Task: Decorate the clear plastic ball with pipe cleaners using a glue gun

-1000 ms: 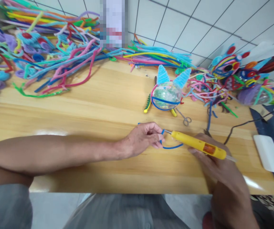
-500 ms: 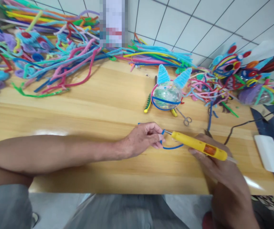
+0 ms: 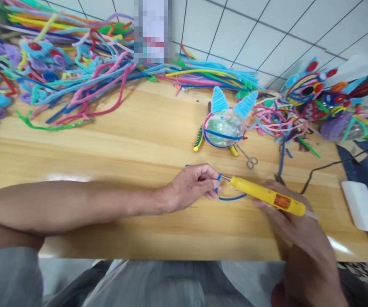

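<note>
Between the thumb and fingers of my left hand [image 3: 200, 183] a blue pipe cleaner [image 3: 232, 198] is pinched, its bent end standing up and a loop hanging to the right. My right hand [image 3: 294, 224] is wrapped round a yellow hot glue gun [image 3: 267, 196], with a clear glue stick jutting from its back. The gun's metal nozzle is at the bent end of the pipe cleaner and seems to touch it. Beyond my hands sits a clear rounded body [image 3: 224, 123] with light-blue pipe-cleaner ears and blue and pink bands.
Pliers with green-and-yellow handles [image 3: 198, 138] and small scissors [image 3: 251, 162] lie by the eared body. Pipe cleaners [image 3: 100, 85] heap at the back left. Finished figures [image 3: 308, 87] stand at right. A white power bank [image 3: 360, 204] with a cable is near the right edge.
My hands, the glue gun and the blue pipe cleaner look almost unmoved. Below the table edge, a dark shape has come into view at lower left, where a shoe showed before.
</note>
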A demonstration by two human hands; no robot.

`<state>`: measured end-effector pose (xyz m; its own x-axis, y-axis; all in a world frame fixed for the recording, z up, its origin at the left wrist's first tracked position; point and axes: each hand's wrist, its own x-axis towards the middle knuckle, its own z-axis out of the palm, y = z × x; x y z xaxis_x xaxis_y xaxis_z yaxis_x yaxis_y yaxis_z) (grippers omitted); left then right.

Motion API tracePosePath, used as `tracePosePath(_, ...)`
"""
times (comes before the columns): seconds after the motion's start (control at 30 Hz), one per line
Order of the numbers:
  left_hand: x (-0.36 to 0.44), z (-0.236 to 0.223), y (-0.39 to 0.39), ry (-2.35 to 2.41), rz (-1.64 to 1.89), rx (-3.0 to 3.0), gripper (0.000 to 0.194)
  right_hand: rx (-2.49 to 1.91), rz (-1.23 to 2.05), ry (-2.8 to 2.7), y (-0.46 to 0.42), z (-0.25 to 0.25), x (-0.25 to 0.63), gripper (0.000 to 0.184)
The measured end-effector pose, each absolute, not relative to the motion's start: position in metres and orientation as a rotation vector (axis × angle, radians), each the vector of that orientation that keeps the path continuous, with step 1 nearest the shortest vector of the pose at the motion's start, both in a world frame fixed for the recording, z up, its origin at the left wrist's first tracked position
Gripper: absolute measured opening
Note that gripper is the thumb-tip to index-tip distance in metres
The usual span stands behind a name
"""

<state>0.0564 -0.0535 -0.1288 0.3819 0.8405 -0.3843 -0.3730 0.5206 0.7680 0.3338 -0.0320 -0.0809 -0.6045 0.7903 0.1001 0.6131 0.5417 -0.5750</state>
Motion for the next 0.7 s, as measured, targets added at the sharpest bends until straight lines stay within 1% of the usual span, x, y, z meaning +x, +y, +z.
tracePosePath(0.3, 0.0558, -0.1339, -0.0539, 0.812, 0.869, 0.638, 0.012, -1.170, 0.723, -2.437, -0.0316, -0.0821, 0.3382, 0.005)
tracePosePath(0.57, 0.0557, -0.1335, -0.0546, 0.817, 0.868, 0.639, 0.010, -1.182, 0.697, -2.448, -0.0322, -0.0803, 0.3333, 0.012)
tracePosePath(0.7, 0.0553, -0.1353, -0.0550, 0.787, 0.876, 0.651, 0.016, -1.162, 0.623, -2.465, -0.0312, -0.0782, 0.3318, 0.013)
